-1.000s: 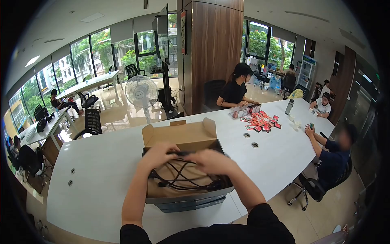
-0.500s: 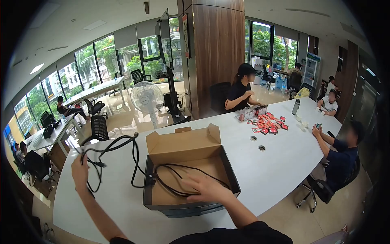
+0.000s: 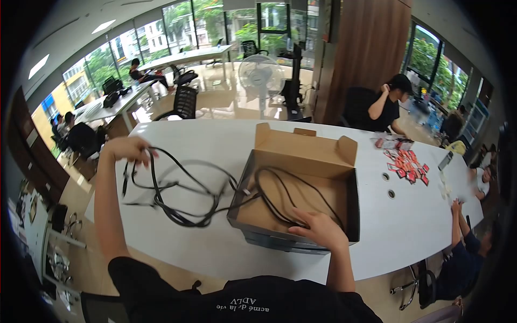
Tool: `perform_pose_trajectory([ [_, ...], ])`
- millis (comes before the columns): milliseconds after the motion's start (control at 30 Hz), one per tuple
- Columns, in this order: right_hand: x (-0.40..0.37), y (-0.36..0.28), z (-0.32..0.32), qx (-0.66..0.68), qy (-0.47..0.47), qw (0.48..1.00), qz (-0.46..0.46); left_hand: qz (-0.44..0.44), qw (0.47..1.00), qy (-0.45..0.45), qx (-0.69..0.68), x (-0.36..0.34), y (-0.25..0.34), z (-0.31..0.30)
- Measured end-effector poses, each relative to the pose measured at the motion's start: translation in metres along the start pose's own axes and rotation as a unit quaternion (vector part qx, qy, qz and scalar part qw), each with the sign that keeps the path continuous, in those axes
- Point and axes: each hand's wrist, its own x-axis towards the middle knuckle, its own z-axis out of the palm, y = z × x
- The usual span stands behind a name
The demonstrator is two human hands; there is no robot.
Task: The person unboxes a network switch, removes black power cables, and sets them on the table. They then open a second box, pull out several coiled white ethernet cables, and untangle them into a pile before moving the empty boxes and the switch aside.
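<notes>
Head view: looking down on a long white counter (image 3: 204, 141) in a bright room with tall windows (image 3: 210, 21), toward a white fan (image 3: 261, 78) past the far edge and red packets (image 3: 408, 166) on the right, near a person in black (image 3: 386, 114). Turned more to the left than half a second ago, now with wider loops of black cord (image 3: 186, 221) beside the open box (image 3: 351, 196). Lying partly in the box, partly over the counter on its left. Running mostly left to right, bent into loops, with a loose end pointing left. Held up top by the left hand (image 3: 129, 148), a bit blurry. At the near side of the box, right hand (image 3: 322, 230) with fingers spread; cannot tell if touching the cord.
</notes>
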Motion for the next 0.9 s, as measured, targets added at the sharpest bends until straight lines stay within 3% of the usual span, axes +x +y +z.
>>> perform_pose_trajectory([
  [33, 0.001, -0.001, -0.002, -0.003, -0.019, 1.000, 0.020, 0.026, 0.998, 0.056, -0.021, 0.009, -0.038, -0.012],
  [100, 0.001, 0.002, 0.004, -0.005, -0.021, 1.000, 0.009, 0.177, 0.919, 0.207, -0.286, 0.000, -0.096, -0.044],
  [133, 0.001, -0.002, 0.001, -0.009, -0.036, 0.999, 0.020, 0.160, 0.827, 0.305, -0.444, -0.004, -0.126, -0.068],
  [167, 0.001, -0.004, -0.001, -0.015, -0.051, 0.998, 0.032, 0.139, 0.698, 0.391, -0.584, -0.010, -0.148, -0.085],
  [233, 0.000, 0.001, 0.004, -0.006, -0.023, 1.000, 0.015, 0.060, 0.598, 0.529, -0.600, -0.029, -0.160, -0.094],
  [300, -0.001, 0.005, 0.008, -0.008, 0.012, 1.000, -0.001, 0.085, 0.586, 0.616, -0.519, -0.020, -0.218, -0.086],
  [333, -0.001, 0.005, 0.009, -0.014, 0.031, 0.999, -0.006, 0.174, 0.692, 0.580, -0.393, -0.037, -0.195, -0.043],
  [367, -0.001, 0.003, 0.009, -0.018, 0.049, 0.999, -0.011, 0.071, 0.720, 0.643, -0.252, -0.035, -0.160, -0.009],
  [433, -0.002, -0.005, 0.003, -0.002, 0.044, 0.999, -0.001, -0.084, 0.858, 0.478, -0.168, -0.019, -0.140, 0.031],
  [467, -0.002, -0.005, 0.003, -0.003, 0.048, 0.999, -0.001, 0.055, 0.842, 0.441, -0.306, 0.002, -0.180, 0.072],
  [500, -0.001, -0.004, 0.003, -0.005, 0.052, 0.999, 0.001, -0.003, 0.895, 0.351, -0.275, 0.017, -0.173, 0.099],
  [533, -0.001, -0.003, 0.005, 0.001, 0.060, 0.998, -0.007, -0.061, 0.954, 0.261, -0.137, 0.018, -0.148, 0.118],
  [567, -0.001, -0.002, 0.005, 0.001, 0.063, 0.998, -0.010, -0.041, 0.943, 0.282, -0.171, 0.017, -0.117, 0.147],
  [633, -0.002, -0.001, 0.007, -0.002, 0.064, 0.998, -0.015, -0.054, 0.942, 0.265, -0.198, 0.041, -0.109, 0.186],
  [767, -0.002, -0.004, 0.008, 0.011, 0.067, 0.998, -0.015, 0.036, 0.930, 0.304, -0.205, 0.048, -0.038, 0.213],
  [833, 0.000, -0.004, 0.009, 0.015, 0.076, 0.997, -0.023, 0.112, 0.883, 0.360, -0.279, 0.050, 0.013, 0.217],
  [900, 0.002, -0.007, 0.009, 0.015, 0.071, 0.997, -0.011, 0.225, 0.888, 0.310, -0.254, 0.050, 0.066, 0.220],
])
